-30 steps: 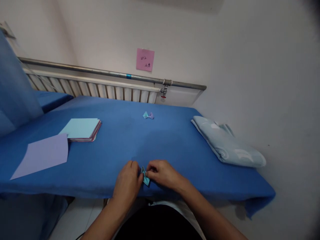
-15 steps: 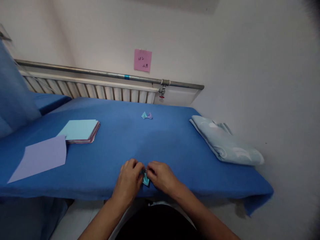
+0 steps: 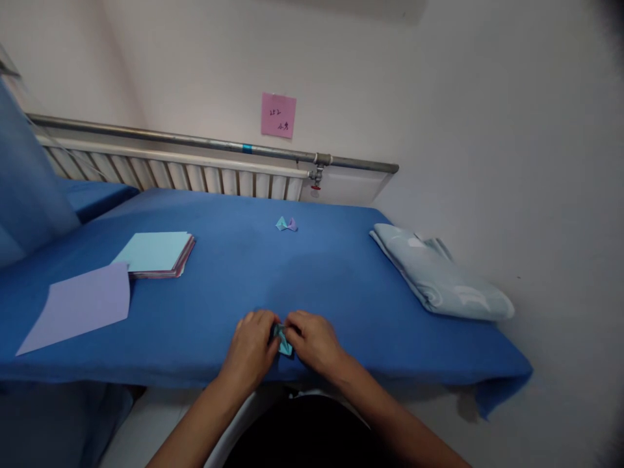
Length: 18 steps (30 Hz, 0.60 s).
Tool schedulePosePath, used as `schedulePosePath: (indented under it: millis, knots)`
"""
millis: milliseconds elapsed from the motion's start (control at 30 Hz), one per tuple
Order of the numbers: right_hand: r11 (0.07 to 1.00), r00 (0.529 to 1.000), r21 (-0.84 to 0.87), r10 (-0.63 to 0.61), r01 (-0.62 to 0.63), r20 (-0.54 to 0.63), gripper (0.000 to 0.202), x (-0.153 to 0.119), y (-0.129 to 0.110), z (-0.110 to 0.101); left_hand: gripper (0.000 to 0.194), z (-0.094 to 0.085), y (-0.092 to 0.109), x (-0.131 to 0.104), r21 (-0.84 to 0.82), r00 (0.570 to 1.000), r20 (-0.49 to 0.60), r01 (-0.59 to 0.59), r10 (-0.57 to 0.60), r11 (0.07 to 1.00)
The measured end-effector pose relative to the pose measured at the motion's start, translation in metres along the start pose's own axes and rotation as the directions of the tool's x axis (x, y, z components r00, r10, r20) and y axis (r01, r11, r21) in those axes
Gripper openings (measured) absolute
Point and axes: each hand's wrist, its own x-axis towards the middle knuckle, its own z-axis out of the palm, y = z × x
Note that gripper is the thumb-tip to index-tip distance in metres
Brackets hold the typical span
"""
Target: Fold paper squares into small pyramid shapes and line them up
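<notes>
A small folded teal paper [image 3: 285, 345] is pinched between my two hands near the front edge of the blue-covered table. My left hand [image 3: 251, 344] grips its left side, fingers curled and thumb against it. On its right side, my right hand [image 3: 314, 339] is closed with thumb and fingertips on the paper. The fingers hide part of the upper folds. Farther back on the cloth lies a small bow-shaped folded piece [image 3: 286, 224], teal on the left and purple on the right.
A stack of coloured paper [image 3: 153, 252] topped by a light blue sheet lies at the left, with a purple sheet [image 3: 80, 309] partly against it. A folded pale blanket [image 3: 441, 276] rests at the right. Behind the table are a radiator [image 3: 195, 177] and a pipe.
The teal paper has tilted slightly between my fingers, and more of its upper folds show. My hands have shifted only a little.
</notes>
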Motion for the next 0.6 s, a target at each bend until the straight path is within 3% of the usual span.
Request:
schedulePosePath:
  millis: [267,433,600]
  knots:
    - [0.985,0.999,0.166,-0.031,0.035,-0.03,0.015,-0.014,0.009,-0.014,0.016,0.001,-0.005,-0.001,-0.106,1.0,-0.03,-0.006,0.003,0.994]
    - [0.952,0.981,0.235,-0.188,0.195,-0.052,0.025,-0.033,0.014,-0.016,0.024,-0.008,-0.006,-0.016,-0.191,0.993,-0.103,-0.075,0.056,0.979]
    - [0.959,0.97,0.166,-0.239,0.228,0.047,0.023,-0.033,0.012,-0.015,0.023,-0.006,0.0,-0.028,-0.147,0.992,-0.021,-0.123,0.121,0.982]
